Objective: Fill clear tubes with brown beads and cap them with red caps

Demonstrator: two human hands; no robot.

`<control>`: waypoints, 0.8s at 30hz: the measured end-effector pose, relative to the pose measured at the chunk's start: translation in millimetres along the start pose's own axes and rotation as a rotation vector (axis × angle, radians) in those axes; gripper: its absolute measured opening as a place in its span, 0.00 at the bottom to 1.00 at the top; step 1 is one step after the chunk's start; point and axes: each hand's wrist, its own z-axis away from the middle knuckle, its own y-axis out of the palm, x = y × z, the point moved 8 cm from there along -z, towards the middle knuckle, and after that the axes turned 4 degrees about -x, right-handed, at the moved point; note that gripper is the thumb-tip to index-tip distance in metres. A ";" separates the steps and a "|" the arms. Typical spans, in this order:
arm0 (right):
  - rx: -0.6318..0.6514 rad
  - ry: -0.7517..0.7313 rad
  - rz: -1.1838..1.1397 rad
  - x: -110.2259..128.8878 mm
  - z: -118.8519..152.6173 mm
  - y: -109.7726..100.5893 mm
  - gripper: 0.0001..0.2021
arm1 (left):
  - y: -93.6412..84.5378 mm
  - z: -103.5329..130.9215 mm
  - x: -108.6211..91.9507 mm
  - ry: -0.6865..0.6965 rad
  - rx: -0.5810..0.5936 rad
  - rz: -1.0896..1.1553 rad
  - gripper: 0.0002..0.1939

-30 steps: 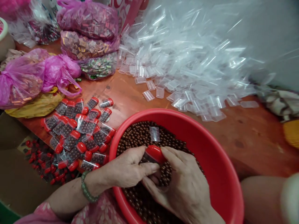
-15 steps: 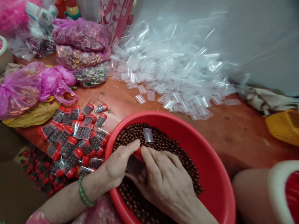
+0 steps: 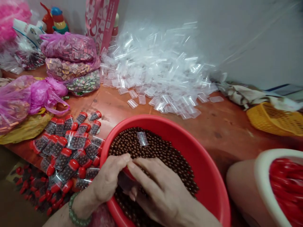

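Note:
Both my hands meet over a red basin (image 3: 208, 164) of brown beads (image 3: 165, 151). Between them is a small clear case with a red cap (image 3: 128, 172), mostly covered by my fingers. My left hand (image 3: 107, 176), with a green bead bracelet at the wrist, grips the case from the left, thumb at the cap. My right hand (image 3: 161, 189) closes on it from the right, fingertips at the cap. One loose clear sleeve (image 3: 142, 138) lies on the beads. Left of the basin are several filled cases with red caps (image 3: 62, 159).
A heap of clear sleeves (image 3: 161, 75) lies against the wall. Pink bags (image 3: 68, 47) of small pieces stand at the back left. On the right are a yellow basket (image 3: 274, 121) and a white-rimmed tub (image 3: 260, 170) of red caps. More filled cases lie lower left.
The view has shifted right, showing more of the tub of red caps. Both hands still hold the case, which is tilted differently and more hidden by my fingers.

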 end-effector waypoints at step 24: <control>0.373 0.676 -0.192 -137.2 44.5 52.9 0.13 | -12.2 18.5 -57.7 0.836 -0.374 -0.872 0.09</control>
